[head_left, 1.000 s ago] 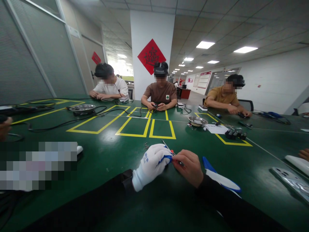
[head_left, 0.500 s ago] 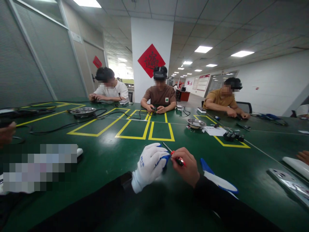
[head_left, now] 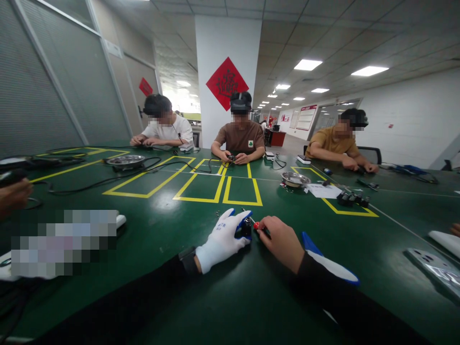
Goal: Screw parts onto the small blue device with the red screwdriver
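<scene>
My left hand (head_left: 224,238), in a white work glove with blue fingertips, has its thumb and fingers around a small black part with a shiny metal piece (head_left: 247,225). What kind of part it is I cannot make out. Bare, my right hand (head_left: 282,239) grips a screwdriver with a red and black handle (head_left: 256,225); its fingers cover most of the handle. The thin shaft points up and left, behind the black part. Tiny screw-like bits (head_left: 218,213) lie just beyond the gloved hand. A second white and blue glove (head_left: 332,267) lies beside my right forearm.
Yellow tape outlines mark the green table (head_left: 161,297). Metal bowls stand at left (head_left: 125,162) and right (head_left: 295,179). Several black parts (head_left: 354,199) lie near a paper sheet (head_left: 324,190). A phone (head_left: 434,270) is at right. Co-workers sit across; other people's hands show at both sides.
My left hand has turned and its fingers have spread, so the black part now shows. The screwdriver's handle has sunk into my right hand, which is lower and flatter.
</scene>
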Motion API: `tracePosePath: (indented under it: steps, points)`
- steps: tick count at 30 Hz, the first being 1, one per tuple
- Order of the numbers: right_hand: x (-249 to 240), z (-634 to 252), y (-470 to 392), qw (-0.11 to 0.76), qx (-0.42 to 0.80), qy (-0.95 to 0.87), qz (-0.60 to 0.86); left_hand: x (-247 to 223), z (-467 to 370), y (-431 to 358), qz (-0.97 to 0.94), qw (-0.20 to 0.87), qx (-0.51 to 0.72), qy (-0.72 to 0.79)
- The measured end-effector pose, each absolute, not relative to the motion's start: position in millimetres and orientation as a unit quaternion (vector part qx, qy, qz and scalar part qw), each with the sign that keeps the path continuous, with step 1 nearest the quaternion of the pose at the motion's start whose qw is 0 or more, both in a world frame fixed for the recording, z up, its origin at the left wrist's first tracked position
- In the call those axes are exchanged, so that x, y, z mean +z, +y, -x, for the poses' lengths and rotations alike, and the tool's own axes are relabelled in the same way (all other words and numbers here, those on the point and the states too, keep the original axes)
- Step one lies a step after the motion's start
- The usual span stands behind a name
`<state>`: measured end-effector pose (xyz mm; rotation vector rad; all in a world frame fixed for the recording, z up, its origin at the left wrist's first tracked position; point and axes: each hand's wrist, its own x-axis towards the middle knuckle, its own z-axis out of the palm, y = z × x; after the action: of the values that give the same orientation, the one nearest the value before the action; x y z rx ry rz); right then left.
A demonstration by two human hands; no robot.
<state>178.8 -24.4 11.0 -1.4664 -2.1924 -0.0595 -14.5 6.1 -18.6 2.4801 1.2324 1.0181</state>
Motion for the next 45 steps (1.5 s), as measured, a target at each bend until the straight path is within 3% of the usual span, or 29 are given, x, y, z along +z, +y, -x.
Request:
tracePosePath:
  steps: [40,45]
  points:
    - [12.7,-178.8,-25.4,0.160,-0.207,-0.898,0.355,-28.2,13.2,20.0,-0.839,0.155,0.379,0.357]
    - [7.5,-179.4,-23.8,0.211,-0.165,-0.891,0.366,-25.1,13.5,20.5,-0.843,0.161,0.376,0.349]
